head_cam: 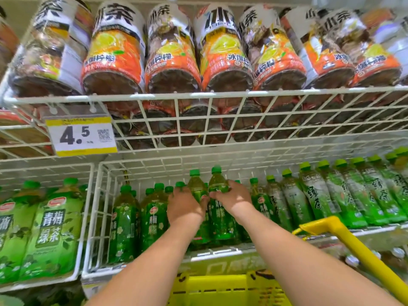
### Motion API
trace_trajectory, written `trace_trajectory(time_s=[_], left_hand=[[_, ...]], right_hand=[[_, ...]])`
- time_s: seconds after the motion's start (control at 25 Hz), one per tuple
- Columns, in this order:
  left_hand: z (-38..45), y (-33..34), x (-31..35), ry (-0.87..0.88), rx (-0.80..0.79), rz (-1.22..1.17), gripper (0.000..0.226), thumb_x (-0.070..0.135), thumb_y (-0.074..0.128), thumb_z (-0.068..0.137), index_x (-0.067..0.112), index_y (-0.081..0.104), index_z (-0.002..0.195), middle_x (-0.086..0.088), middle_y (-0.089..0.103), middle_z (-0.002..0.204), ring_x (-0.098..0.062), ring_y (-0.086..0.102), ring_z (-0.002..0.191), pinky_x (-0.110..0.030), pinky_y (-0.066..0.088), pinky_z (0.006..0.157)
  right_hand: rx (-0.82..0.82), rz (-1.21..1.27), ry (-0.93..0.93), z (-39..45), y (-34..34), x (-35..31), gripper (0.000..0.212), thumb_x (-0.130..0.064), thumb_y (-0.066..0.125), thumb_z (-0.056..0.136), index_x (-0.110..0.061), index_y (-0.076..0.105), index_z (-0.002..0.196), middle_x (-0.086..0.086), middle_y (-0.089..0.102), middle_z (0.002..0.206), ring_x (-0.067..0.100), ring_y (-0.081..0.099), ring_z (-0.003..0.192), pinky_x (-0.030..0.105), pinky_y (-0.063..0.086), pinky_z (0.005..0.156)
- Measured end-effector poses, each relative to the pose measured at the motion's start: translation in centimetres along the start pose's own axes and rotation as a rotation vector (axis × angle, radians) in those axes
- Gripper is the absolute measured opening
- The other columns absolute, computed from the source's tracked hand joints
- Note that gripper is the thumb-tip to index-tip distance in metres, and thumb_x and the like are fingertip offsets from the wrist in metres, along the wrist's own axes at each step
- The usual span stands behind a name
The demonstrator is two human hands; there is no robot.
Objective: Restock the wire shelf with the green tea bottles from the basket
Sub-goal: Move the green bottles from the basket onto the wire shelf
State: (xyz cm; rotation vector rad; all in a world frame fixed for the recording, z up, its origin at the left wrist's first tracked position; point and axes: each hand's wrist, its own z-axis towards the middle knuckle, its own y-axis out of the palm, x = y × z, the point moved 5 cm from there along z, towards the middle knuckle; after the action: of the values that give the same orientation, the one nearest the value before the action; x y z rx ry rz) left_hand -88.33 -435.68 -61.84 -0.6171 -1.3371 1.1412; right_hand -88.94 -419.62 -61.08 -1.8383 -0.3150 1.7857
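Because upright bottles pack tightest in the wire shelf (141, 267), the left hand (184, 206) and right hand (234, 198) each grasp a green tea bottle (220, 214) by its shoulder, standing them among the row above the yellow basket (212, 290).

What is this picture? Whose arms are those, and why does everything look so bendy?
The camera sits on a person's head and looks forward and down, so you see their own two arms. Its wide lens bends the edges. They are filling a white wire shelf in a shop. The left hand grips one green tea bottle, and the right hand grips another green tea bottle beside it. More green bottles stand around them. Above lie orange iced tea bottles, with a price tag reading 4.5. The yellow basket is at the bottom.
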Motion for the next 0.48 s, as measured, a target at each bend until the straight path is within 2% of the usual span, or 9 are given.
trace_trajectory(time_s=[0.12, 0.36, 0.48], left_hand=[[0.2, 1.4, -0.4, 0.051, 0.053, 0.121, 0.077, 0.069, 0.052, 0.085, 0.014, 0.05, 0.138, -0.008, 0.036, 0.149, -0.03, 0.032, 0.137, -0.04, 0.034, 0.11], [0.5, 2.4, -1.0, 0.11, 0.111, 0.143, 0.065, 0.059, 0.05, 0.09, 0.016, 0.048, 0.138, -0.008, 0.04, 0.14, -0.029, 0.036, 0.129, -0.041, 0.037, 0.106], [0.2, 2.6, -0.9, 0.073, 0.129, 0.144, 0.06, 0.056, 0.051, 0.092, 0.019, 0.044, 0.138, -0.009, 0.04, 0.141, -0.03, 0.035, 0.13, -0.04, 0.035, 0.105]], right_hand=[[-0.03, -0.032, 0.018, 1.1, 1.8, 2.1, 0.086, -0.048, 0.079, 0.077, -0.022, 0.041, 0.15, 0.003, 0.041, 0.155, 0.027, 0.044, 0.137, 0.034, 0.041, 0.108], [-0.036, -0.083, 0.044, 2.2, 3.5, 3.7, 0.087, -0.05, 0.079, 0.075, -0.023, 0.042, 0.149, 0.005, 0.036, 0.156, 0.03, 0.049, 0.132, 0.036, 0.046, 0.104], [-0.049, -0.12, 0.023, 2.4, 3.5, 3.6, 0.083, -0.051, 0.076, 0.078, -0.022, 0.042, 0.149, 0.006, 0.039, 0.154, 0.03, 0.055, 0.125, 0.036, 0.05, 0.1]])
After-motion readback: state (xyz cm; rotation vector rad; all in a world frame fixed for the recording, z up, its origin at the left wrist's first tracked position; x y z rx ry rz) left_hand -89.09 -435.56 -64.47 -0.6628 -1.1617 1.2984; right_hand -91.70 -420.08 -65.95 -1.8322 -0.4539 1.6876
